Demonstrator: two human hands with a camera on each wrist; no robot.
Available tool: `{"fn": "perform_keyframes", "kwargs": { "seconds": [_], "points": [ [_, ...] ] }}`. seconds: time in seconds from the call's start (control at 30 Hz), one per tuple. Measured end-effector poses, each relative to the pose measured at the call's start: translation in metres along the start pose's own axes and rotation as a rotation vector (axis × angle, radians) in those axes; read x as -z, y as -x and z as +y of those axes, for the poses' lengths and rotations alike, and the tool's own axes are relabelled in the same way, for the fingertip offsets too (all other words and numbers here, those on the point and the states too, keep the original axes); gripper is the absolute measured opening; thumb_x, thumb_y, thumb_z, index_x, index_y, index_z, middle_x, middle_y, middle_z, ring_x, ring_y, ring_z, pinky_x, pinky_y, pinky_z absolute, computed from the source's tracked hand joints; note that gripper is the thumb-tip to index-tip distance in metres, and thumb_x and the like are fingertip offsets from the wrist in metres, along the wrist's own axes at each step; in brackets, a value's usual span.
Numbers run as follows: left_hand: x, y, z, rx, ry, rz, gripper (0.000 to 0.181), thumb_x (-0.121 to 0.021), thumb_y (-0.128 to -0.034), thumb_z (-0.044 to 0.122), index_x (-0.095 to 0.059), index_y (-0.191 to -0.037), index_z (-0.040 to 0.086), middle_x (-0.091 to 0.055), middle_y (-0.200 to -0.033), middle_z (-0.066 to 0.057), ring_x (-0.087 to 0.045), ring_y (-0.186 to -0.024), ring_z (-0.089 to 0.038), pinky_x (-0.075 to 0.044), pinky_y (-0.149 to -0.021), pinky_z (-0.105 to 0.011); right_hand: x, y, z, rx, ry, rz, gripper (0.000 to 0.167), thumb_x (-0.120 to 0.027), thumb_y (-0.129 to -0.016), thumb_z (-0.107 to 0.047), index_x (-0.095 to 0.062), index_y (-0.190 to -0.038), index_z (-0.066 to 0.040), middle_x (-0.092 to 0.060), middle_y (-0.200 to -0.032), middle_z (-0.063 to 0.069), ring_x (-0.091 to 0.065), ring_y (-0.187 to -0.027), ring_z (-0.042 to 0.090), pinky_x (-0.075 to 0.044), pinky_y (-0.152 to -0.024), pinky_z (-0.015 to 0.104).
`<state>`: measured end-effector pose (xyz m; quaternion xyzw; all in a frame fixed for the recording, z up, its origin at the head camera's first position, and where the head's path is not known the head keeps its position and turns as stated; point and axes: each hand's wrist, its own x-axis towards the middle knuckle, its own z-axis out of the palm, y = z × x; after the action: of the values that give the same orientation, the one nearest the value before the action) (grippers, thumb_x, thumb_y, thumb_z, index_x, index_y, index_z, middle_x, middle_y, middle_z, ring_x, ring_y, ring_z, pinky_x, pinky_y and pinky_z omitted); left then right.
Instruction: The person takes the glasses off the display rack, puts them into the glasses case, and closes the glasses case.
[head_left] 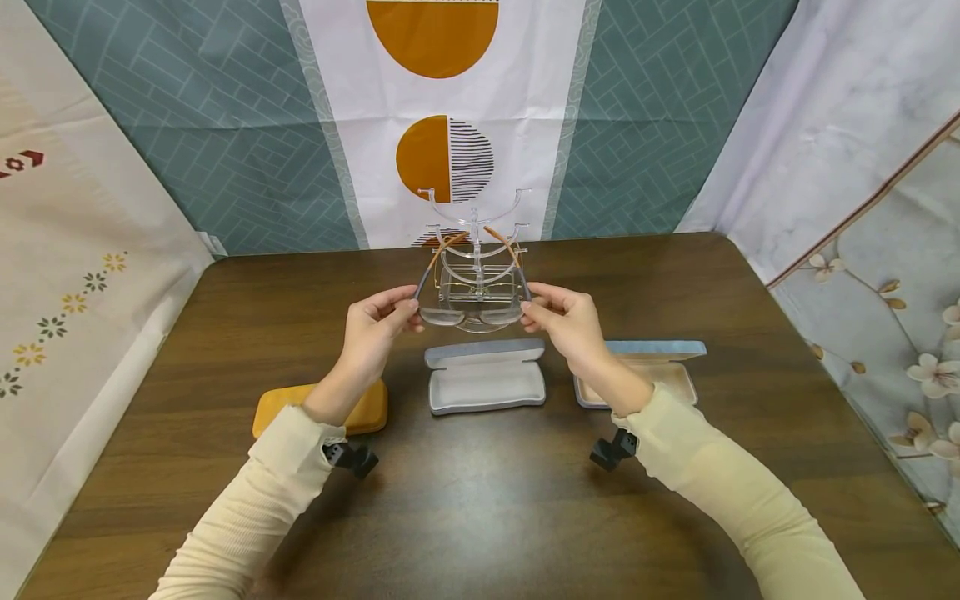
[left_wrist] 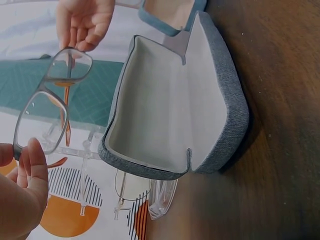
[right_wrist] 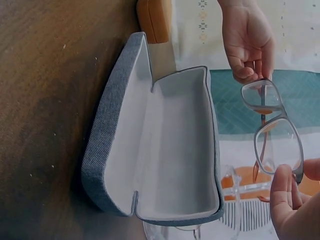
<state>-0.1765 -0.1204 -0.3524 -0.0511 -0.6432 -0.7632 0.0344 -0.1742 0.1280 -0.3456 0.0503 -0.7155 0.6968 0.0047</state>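
Note:
Both hands hold one pair of glasses (head_left: 471, 317) with grey frames and orange temple tips, in front of a clear display stand (head_left: 476, 218). My left hand (head_left: 375, 325) pinches the left hinge corner, my right hand (head_left: 570, 327) the right one. The temples are unfolded and point toward the stand. In the left wrist view the glasses (left_wrist: 44, 102) hang beside an open grey case (left_wrist: 155, 105); the right wrist view shows the glasses (right_wrist: 280, 140) and the same case (right_wrist: 180, 145), its pale inside holding nothing. Another wire-framed pair sits low on the stand, partly hidden.
A closed yellow case (head_left: 367, 410) lies at the left, partly behind my left forearm. An open blue case (head_left: 678, 379) with a beige inside is at the right, partly covered by my right forearm. Patterned cloths hang behind and beside the brown table (head_left: 480, 517).

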Motion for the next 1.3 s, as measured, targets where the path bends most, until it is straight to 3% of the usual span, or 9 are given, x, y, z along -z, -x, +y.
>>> {"fn": "perform_keyframes", "kwargs": {
  "seconds": [0.5, 0.93, 1.3],
  "points": [
    [0.003, 0.008, -0.001, 0.019, 0.002, -0.018, 0.03, -0.053, -0.0867, -0.007, -0.05, -0.113, -0.021, -0.06, -0.072, -0.003, -0.057, -0.056, -0.011, -0.052, -0.059, -0.022, 0.0, 0.008, 0.006, 0.01, -0.001, -0.03, 0.035, -0.059, -0.085, 0.003, -0.055, -0.119, 0.008, -0.061, -0.076, 0.003, -0.063, -0.067, 0.016, -0.053, -0.063, 0.025],
    [0.003, 0.013, -0.001, 0.034, 0.001, -0.032, 0.03, -0.053, -0.0866, -0.008, -0.05, -0.113, -0.021, -0.061, -0.071, -0.003, -0.058, -0.057, -0.011, -0.053, -0.06, -0.023, 0.002, 0.016, 0.007, 0.006, 0.015, -0.062, 0.036, -0.058, -0.087, 0.0, -0.053, -0.121, 0.009, -0.061, -0.081, 0.008, -0.062, -0.068, 0.01, -0.053, -0.068, 0.025],
    [0.002, 0.021, -0.003, 0.047, -0.035, -0.039, 0.03, -0.054, -0.0872, -0.006, -0.052, -0.115, -0.017, -0.061, -0.072, -0.001, -0.058, -0.058, -0.011, -0.053, -0.061, -0.024, 0.003, 0.024, 0.008, 0.031, -0.012, -0.049, 0.036, -0.059, -0.085, 0.003, -0.053, -0.119, 0.011, -0.06, -0.076, -0.001, -0.061, -0.065, 0.009, -0.053, -0.064, 0.024]
  ]
}}
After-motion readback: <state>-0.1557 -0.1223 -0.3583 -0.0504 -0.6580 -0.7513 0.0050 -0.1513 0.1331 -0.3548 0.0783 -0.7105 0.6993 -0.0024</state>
